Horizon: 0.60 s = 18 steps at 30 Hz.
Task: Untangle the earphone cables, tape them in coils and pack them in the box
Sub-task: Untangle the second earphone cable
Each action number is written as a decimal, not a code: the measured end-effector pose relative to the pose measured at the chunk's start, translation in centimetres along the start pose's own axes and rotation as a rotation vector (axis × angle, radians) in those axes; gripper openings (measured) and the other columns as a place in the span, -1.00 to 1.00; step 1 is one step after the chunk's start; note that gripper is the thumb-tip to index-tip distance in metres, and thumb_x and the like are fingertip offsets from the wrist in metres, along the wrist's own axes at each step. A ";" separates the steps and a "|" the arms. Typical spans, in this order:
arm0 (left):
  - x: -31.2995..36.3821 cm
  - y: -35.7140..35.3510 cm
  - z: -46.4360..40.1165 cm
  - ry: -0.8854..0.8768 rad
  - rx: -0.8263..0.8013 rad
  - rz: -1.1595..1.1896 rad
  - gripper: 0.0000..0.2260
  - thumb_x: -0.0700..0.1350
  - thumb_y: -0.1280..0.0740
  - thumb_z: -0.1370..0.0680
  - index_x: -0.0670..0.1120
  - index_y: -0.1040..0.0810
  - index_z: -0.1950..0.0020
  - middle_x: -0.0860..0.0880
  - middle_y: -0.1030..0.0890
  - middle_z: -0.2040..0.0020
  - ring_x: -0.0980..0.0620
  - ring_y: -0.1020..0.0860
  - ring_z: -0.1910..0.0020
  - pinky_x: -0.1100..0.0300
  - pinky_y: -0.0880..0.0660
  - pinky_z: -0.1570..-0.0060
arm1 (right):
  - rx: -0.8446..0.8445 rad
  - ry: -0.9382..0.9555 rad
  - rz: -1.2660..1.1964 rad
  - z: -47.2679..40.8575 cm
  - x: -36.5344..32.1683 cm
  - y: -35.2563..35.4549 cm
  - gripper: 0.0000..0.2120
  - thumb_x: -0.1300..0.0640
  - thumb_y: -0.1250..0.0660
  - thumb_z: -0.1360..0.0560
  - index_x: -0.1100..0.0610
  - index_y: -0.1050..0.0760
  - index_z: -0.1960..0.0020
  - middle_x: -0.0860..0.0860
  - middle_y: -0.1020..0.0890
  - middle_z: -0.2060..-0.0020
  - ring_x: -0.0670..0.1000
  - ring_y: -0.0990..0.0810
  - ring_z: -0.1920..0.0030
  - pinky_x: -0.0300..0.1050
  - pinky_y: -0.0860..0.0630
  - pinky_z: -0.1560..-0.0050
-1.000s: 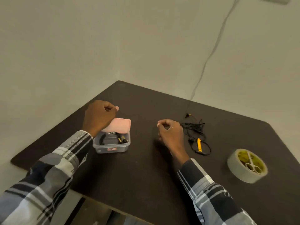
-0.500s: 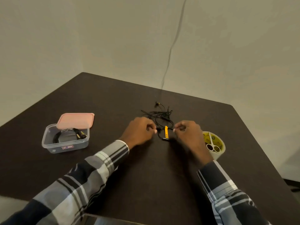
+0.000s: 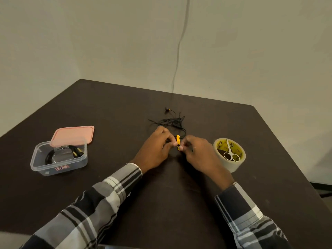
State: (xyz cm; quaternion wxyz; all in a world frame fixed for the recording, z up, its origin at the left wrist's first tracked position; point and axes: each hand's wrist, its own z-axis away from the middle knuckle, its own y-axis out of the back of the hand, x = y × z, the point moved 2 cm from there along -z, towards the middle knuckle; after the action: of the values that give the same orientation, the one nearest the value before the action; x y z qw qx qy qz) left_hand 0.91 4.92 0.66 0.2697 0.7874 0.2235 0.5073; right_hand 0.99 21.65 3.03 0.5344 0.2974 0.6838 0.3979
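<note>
dark table against plain walls, both hands seemingly pinching the tangled earphone cable

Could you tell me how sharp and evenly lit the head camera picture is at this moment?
Head view: soft, even light, no glare; faint shadows under the hands; the tangled earphone cable is fine and slightly soft; the table edges splay from wide-angle distortion; the sleeves at the bottom are a little blurred.
</note>
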 end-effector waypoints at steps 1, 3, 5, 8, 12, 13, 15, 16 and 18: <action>0.3 0.7 -0.2 0.002 0.058 0.078 -0.89 -0.07 -0.34 -0.57 -0.09 -0.59 0.05 0.02 -0.49 0.02 0.22 -0.45 0.21 0.41 -0.35 0.18 | 0.016 -0.005 -0.110 -0.1 -0.1 0.3 -0.92 0.06 -0.35 -0.58 0.01 -0.55 0.08 -0.09 -0.66 0.18 -0.04 -0.61 0.13 -0.09 -0.51 0.13; 1.3 2.3 -0.7 0.035 0.145 0.196 -0.84 -0.02 -0.36 -0.58 -0.10 -0.59 0.11 0.00 -0.57 0.15 0.19 -0.47 0.28 0.31 -0.39 0.22 | 0.066 0.020 -0.287 -0.5 -0.7 1.3 -0.86 0.01 -0.33 -0.60 0.02 -0.55 0.11 -0.05 -0.68 0.28 -0.04 -0.65 0.21 -0.02 -0.57 0.10; 2.5 4.1 -1.4 0.077 0.165 0.284 -0.74 0.03 -0.35 -0.58 -0.13 -0.60 0.18 -0.06 -0.63 0.26 0.12 -0.50 0.33 0.19 -0.43 0.27 | 0.145 0.071 -0.403 -0.9 -1.7 2.6 -0.79 -0.02 -0.35 -0.59 0.08 -0.57 0.16 0.04 -0.68 0.31 0.07 -0.65 0.25 0.09 -0.57 0.12; 4.8 6.8 -1.9 0.123 0.136 0.434 -0.62 0.07 -0.31 -0.60 -0.22 -0.58 0.23 -0.17 -0.57 0.33 0.06 -0.45 0.35 0.20 -0.39 0.25 | 0.208 0.109 -0.576 -1.0 -3.5 4.9 -0.72 -0.02 -0.40 -0.56 0.17 -0.59 0.21 0.07 -0.65 0.38 -0.01 -0.63 0.35 0.06 -0.59 0.16; 7.0 9.8 -2.4 0.154 0.052 0.617 -0.67 0.06 -0.34 -0.59 -0.16 -0.49 0.22 0.03 -0.37 0.45 0.06 -0.45 0.41 0.17 -0.59 0.07 | 0.191 0.108 -0.771 -0.4 -5.5 7.5 -0.67 -0.02 -0.43 -0.53 0.17 -0.55 0.29 -0.04 -0.43 0.52 -0.09 -0.42 0.46 -0.07 -0.62 0.26; 7.4 10.6 -2.5 0.150 0.046 0.616 -0.68 0.05 -0.36 -0.57 -0.18 -0.51 0.20 0.05 -0.33 0.46 0.09 -0.38 0.44 0.20 -0.58 0.20 | 0.196 0.099 -0.794 -0.3 -5.7 8.1 -0.67 -0.04 -0.45 -0.52 0.16 -0.55 0.30 -0.02 -0.39 0.51 -0.07 -0.36 0.48 -0.10 -0.55 0.33; 8.0 12.1 -2.6 0.119 0.035 0.530 -0.69 0.05 -0.40 -0.54 -0.20 -0.56 0.19 0.04 -0.31 0.45 0.12 -0.26 0.47 0.28 -0.38 0.40 | 0.212 0.090 -0.817 0.2 -5.9 9.4 -0.66 -0.04 -0.48 -0.49 0.21 -0.57 0.27 0.03 -0.33 0.48 -0.06 -0.27 0.48 -0.16 -0.36 0.41; 8.1 12.7 -2.6 0.098 0.020 0.481 -0.69 0.05 -0.42 -0.53 -0.21 -0.59 0.18 0.02 -0.30 0.44 0.11 -0.22 0.47 0.31 -0.30 0.41 | 0.215 0.086 -0.812 0.3 -5.9 10.0 -0.65 -0.03 -0.49 -0.48 0.26 -0.58 0.23 0.03 -0.31 0.48 -0.07 -0.25 0.47 -0.19 -0.30 0.42; 8.2 13.7 -2.5 0.061 -0.014 0.414 -0.70 -0.01 -0.44 -0.52 -0.27 -0.61 0.15 -0.01 -0.28 0.46 0.10 -0.18 0.50 0.44 -0.28 0.41 | 0.227 0.084 -0.773 0.6 -5.8 10.9 -0.66 0.00 -0.48 -0.49 0.31 -0.60 0.16 -0.04 -0.32 0.53 -0.12 -0.27 0.50 -0.30 -0.30 0.43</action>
State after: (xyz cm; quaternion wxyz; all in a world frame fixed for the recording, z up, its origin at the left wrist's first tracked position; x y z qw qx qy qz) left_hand 2.80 0.22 15.97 0.1582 0.7990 0.0616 0.5768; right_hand 2.85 22.49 15.20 0.5800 0.0589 0.8062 0.1014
